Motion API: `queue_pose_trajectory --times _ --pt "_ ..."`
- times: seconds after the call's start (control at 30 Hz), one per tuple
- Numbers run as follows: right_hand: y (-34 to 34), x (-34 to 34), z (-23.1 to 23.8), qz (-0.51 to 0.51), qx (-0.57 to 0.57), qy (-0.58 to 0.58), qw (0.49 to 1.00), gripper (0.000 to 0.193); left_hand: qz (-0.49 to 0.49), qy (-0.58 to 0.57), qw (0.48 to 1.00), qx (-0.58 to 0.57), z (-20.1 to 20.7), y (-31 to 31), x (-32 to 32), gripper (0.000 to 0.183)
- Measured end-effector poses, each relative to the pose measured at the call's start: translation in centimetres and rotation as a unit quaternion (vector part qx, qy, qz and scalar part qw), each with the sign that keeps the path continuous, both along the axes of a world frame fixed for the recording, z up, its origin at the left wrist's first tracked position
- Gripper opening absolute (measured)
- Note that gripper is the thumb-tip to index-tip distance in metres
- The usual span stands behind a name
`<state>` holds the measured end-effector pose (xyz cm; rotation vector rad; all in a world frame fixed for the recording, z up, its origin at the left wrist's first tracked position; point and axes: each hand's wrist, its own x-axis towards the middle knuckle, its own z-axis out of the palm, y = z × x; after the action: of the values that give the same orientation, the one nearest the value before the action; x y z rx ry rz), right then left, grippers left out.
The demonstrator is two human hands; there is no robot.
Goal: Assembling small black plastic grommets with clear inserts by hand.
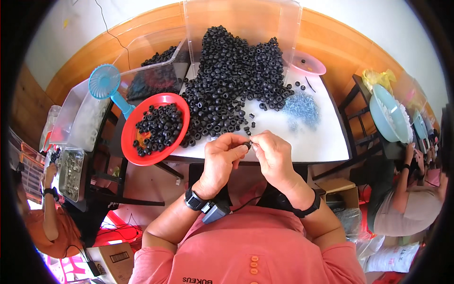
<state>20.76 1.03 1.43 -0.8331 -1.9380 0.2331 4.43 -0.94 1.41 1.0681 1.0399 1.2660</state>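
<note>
My left hand [222,158] pinches a small black plastic part [248,144] between thumb and fingers, just over the table's near edge. Against it, my right hand [274,158] has its thumb and forefinger pressed together; whatever lies between those tips is too small to make out. Beyond my hands a large heap of black hollow plastic parts [217,90] spills forward out of a clear bin [241,14]. To the right of the heap lies a scatter of tiny clear-blue pieces [302,111]. A red bowl [184,111] with more black parts stands left of my hands.
A blue handheld fan [105,83] leans beside the red bowl. A pink dish [312,66] sits at the back right of the white table [326,142]. Co-workers sit at both sides, by a metal tray [81,177] and a light-blue basin [385,125].
</note>
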Motion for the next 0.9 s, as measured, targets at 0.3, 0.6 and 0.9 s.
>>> queue_pose_trajectory --times 0.3,0.6,0.9 --pt "-0.5 0.1 0.4 -0.015 -0.069 0.001 0.998 0.014 0.039 0.097 0.986 0.133 -0.7 -0.7 1.0 0.014" --pt "0.1 0.4 -0.2 0.045 -0.071 0.059 0.995 0.016 0.008 -0.027 1.000 -0.012 0.2 -0.6 0.7 0.010" --pt "-0.4 0.0 -0.6 0.014 -0.080 0.060 0.995 0.014 0.024 -0.032 0.999 -0.008 -0.2 -1.3 1.3 0.011"
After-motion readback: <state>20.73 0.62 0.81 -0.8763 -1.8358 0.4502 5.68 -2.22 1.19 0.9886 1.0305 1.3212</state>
